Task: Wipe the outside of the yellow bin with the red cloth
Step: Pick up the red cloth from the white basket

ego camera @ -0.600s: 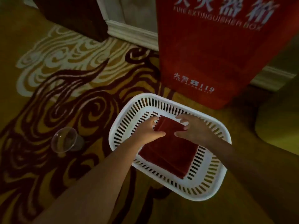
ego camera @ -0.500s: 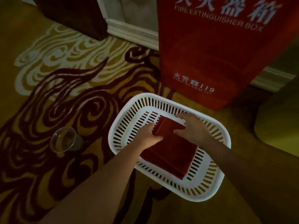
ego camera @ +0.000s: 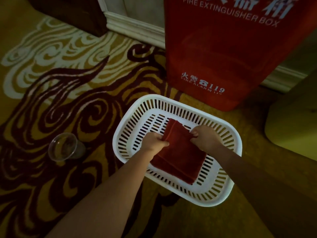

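The red cloth [ego camera: 180, 152] lies folded into a thick rectangle, its far end pinched up at both edges. The yellow bin [ego camera: 291, 127] sits well off to the right, only partly visible.

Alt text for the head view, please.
Both hands, left hand and right hand, grip a folded red cloth lying in a white slotted basket on patterned carpet; a clear cup and red extinguisher box stand nearby.

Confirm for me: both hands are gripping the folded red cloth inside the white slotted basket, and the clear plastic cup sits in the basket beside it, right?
Not quite. The head view shows the clear plastic cup on the carpet left of the white slotted basket, not in it. The left hand and right hand do grip the red cloth inside it.
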Demonstrator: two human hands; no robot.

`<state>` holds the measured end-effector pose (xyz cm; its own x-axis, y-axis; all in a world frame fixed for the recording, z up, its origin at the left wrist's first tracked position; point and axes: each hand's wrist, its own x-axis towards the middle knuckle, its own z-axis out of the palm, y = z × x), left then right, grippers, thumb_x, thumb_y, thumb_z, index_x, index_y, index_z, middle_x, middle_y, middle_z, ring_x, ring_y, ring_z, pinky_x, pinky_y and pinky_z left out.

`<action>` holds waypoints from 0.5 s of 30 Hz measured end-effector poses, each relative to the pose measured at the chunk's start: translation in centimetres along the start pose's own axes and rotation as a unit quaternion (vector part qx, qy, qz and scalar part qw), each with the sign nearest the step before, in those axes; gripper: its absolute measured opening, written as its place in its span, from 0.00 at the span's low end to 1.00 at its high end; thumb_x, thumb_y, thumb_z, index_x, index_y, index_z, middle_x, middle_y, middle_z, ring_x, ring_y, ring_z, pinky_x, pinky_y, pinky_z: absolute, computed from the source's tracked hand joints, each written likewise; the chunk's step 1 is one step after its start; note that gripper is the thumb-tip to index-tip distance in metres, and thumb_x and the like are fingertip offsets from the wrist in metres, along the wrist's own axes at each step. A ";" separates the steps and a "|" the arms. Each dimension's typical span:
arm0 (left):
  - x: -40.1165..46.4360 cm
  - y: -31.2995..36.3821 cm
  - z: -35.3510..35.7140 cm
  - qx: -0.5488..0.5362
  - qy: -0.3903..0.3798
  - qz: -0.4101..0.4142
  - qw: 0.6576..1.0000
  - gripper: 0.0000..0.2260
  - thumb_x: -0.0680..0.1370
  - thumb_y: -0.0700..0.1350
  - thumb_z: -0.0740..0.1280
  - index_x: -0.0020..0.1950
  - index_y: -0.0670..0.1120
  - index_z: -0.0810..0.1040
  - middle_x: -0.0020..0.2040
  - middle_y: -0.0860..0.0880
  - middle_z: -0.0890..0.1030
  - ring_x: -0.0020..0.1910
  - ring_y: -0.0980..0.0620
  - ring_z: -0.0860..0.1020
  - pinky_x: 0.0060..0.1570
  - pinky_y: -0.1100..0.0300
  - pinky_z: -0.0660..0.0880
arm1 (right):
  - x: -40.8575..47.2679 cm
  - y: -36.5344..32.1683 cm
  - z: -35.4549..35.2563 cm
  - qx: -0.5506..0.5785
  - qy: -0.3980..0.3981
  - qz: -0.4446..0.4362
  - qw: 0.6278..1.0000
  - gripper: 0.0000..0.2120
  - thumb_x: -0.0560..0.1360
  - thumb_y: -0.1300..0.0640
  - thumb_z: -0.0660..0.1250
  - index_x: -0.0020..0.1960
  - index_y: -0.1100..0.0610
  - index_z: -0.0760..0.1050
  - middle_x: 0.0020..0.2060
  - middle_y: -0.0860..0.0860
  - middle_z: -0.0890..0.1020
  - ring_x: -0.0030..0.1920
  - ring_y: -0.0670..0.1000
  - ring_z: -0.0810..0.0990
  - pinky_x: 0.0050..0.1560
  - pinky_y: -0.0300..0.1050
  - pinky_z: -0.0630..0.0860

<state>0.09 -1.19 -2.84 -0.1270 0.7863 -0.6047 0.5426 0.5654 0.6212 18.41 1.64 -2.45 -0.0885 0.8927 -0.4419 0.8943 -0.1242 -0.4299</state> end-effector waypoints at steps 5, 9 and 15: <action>-1.2 -0.1 -1.4 -0.085 -0.047 -0.006 0.995 0.03 0.69 0.43 0.71 0.42 0.47 0.82 0.44 0.47 0.84 0.40 0.54 0.81 0.36 0.65 0.73 | -0.7 0.8 -0.7 0.080 0.024 -0.045 0.995 0.08 0.68 0.56 0.70 0.48 0.51 0.81 0.52 0.49 0.82 0.53 0.51 0.78 0.56 0.49 0.74; -2.4 0.3 -2.5 -0.128 -0.059 0.003 0.990 0.02 0.69 0.42 0.71 0.40 0.48 0.81 0.43 0.48 0.83 0.45 0.50 0.82 0.46 0.54 0.79 | -2.7 0.5 -2.2 0.166 0.027 -0.107 0.980 0.07 0.68 0.62 0.70 0.40 0.51 0.78 0.43 0.47 0.82 0.47 0.46 0.79 0.50 0.40 0.71; -5.1 3.7 -4.6 -0.158 -0.082 0.072 0.981 0.05 0.68 0.42 0.72 0.41 0.51 0.82 0.41 0.50 0.85 0.41 0.53 0.84 0.43 0.59 0.80 | -6.8 0.1 -7.8 0.260 -0.015 -0.136 0.956 0.07 0.70 0.66 0.69 0.40 0.54 0.79 0.39 0.51 0.84 0.42 0.51 0.83 0.44 0.42 0.78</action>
<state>-1.04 -1.98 4.86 0.0821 0.8278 -0.5549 0.2576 0.5203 0.8142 22.55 -1.08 6.61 -0.3055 0.9110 -0.2770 0.4981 -0.0950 -0.8619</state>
